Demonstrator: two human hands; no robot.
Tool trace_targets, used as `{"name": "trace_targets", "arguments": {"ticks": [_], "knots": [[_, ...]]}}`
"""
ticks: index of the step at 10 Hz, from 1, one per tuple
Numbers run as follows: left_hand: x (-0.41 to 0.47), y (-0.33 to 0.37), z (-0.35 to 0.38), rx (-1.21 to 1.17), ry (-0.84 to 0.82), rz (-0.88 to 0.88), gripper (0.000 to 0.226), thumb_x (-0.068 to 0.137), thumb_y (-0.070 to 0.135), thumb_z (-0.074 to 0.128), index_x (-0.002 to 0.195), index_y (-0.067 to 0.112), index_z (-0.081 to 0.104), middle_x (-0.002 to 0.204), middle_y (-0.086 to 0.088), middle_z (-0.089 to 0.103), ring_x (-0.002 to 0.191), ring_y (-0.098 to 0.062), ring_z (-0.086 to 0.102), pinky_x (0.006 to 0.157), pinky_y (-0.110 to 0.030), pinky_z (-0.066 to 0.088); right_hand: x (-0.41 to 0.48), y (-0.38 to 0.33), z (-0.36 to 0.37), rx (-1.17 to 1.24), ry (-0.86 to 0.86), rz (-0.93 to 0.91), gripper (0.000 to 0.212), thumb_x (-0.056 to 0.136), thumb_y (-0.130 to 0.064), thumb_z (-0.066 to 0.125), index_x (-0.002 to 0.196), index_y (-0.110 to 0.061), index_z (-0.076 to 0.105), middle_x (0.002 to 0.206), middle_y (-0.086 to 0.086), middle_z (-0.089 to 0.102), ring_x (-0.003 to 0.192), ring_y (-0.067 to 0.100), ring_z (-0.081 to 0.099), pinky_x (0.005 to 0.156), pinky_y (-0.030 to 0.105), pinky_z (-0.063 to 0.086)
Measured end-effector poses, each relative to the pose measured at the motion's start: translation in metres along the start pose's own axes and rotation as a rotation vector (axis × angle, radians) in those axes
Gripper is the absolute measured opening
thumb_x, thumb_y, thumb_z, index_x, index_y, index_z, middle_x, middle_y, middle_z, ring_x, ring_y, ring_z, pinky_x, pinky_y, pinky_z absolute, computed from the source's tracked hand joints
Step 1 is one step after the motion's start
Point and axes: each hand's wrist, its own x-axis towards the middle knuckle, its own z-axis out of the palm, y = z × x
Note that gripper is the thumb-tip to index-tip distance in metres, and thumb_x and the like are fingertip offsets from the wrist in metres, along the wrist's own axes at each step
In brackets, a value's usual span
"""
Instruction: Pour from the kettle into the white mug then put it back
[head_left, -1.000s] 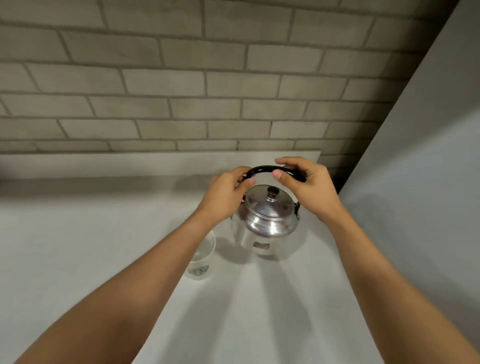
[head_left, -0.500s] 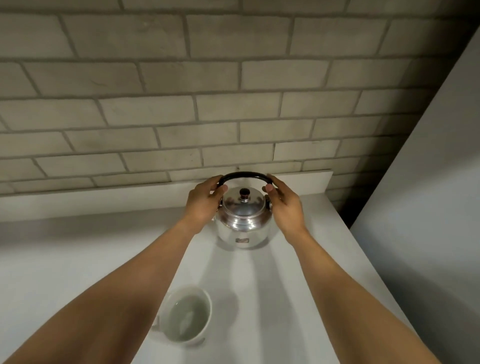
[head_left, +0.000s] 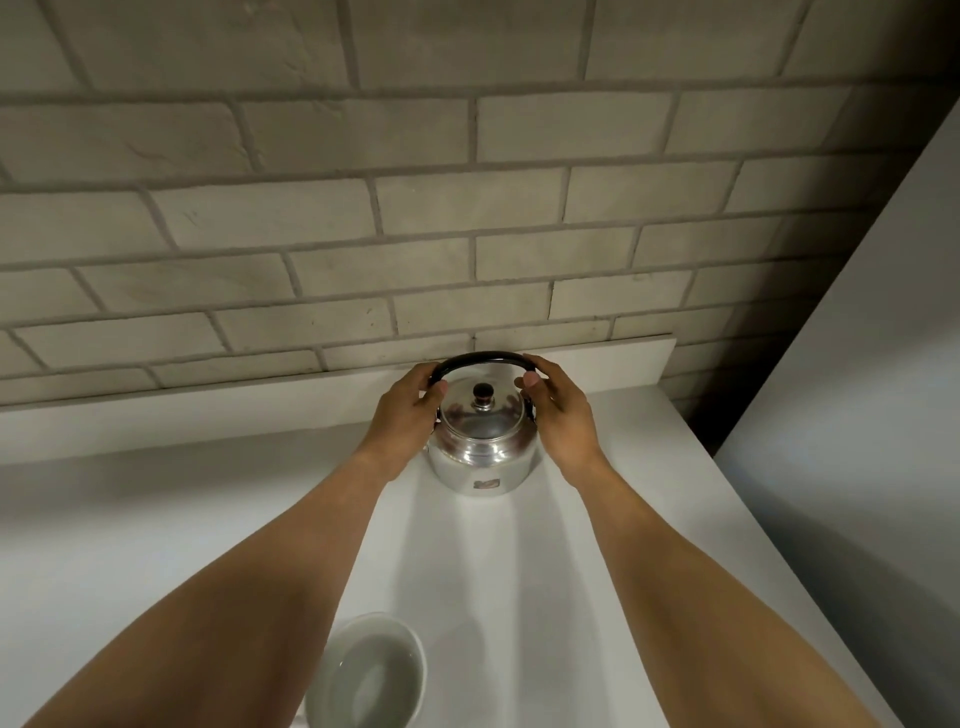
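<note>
A shiny steel kettle (head_left: 480, 449) with a black arched handle and a dark lid knob stands upright on the white counter (head_left: 597, 571), close to the back ledge. My left hand (head_left: 410, 410) grips the left end of the handle. My right hand (head_left: 558, 410) grips the right end. The white mug (head_left: 371, 675) stands near the bottom of the view, partly hidden by my left forearm, and holds clear liquid.
A grey brick wall (head_left: 415, 234) rises behind a low white ledge (head_left: 208, 410). A grey panel (head_left: 857, 415) stands at the right, past the counter's right edge.
The kettle has gone from above the mug to the back of the counter and now rests there. Both hands stay on its handle.
</note>
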Motion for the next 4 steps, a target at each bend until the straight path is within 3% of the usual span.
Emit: {"name": "trace_targets", "arguments": {"ticks": [1, 2, 3, 4], "knots": [[0.001, -0.001, 0.001, 0.045, 0.015, 0.001, 0.030, 0.107, 0.026, 0.052, 0.135, 0.031, 0.063, 0.123, -0.002, 0.069, 0.105, -0.021, 0.065, 0.086, -0.030, 0.055, 0.001, 0.004, 0.001, -0.050, -0.001, 0.001, 0.027, 0.109, -0.038, 0.052, 0.131, -0.040, 0.068, 0.120, -0.012, 0.077, 0.114, 0.010, 0.072, 0.099, 0.026, 0.054], [0.001, 0.002, 0.000, 0.116, 0.017, -0.004, 0.034, 0.106, 0.031, 0.055, 0.140, 0.034, 0.058, 0.123, 0.001, 0.066, 0.113, -0.022, 0.065, 0.080, -0.019, 0.051, 0.005, 0.007, -0.001, -0.121, -0.030, 0.031, 0.035, 0.109, -0.037, 0.050, 0.142, -0.039, 0.062, 0.127, -0.007, 0.074, 0.122, 0.019, 0.068, 0.110, 0.038, 0.052], [-0.003, 0.011, -0.003, 0.207, -0.025, -0.051, 0.061, 0.101, 0.038, 0.063, 0.155, 0.032, 0.038, 0.146, -0.001, 0.053, 0.137, -0.026, 0.053, 0.108, -0.036, 0.046, -0.001, 0.000, -0.008, -0.212, -0.023, 0.075, 0.047, 0.107, -0.039, 0.056, 0.153, -0.038, 0.051, 0.140, -0.004, 0.067, 0.124, 0.014, 0.063, 0.110, 0.032, 0.049], [-0.010, 0.027, -0.005, 0.328, 0.019, 0.014, 0.068, 0.101, 0.040, 0.061, 0.159, 0.027, 0.030, 0.160, -0.007, 0.040, 0.146, -0.028, 0.041, 0.118, -0.037, 0.035, -0.014, -0.006, -0.018, -0.251, 0.031, 0.065, 0.053, 0.105, -0.039, 0.060, 0.156, -0.034, 0.048, 0.151, -0.002, 0.061, 0.118, 0.005, 0.064, 0.098, 0.014, 0.041]]}}
